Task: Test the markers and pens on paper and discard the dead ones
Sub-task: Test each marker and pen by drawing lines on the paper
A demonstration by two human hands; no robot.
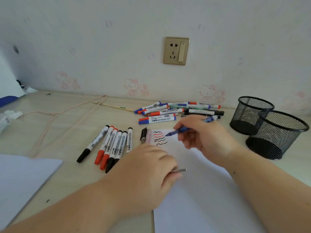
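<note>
Squiggles [159, 138], five so far, mark the paper [202, 190]; right hand [204, 137] pinches a blue pen [181, 130] at it, left hand [148, 167] grips its cap [180, 170]. Far pile of markers [176, 111] looks untested.

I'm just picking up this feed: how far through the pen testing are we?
Done, it seems: five squiggles, black and red, on the sheet, and six capped whiteboard markers lined up left of it, probably tested. In hand: the right hand holds a blue pen with its tip at the squiggles; the left hand rests on the paper, pinching something thin and metallic. Left: the pile by the wall. Both mesh cups look empty.
</note>
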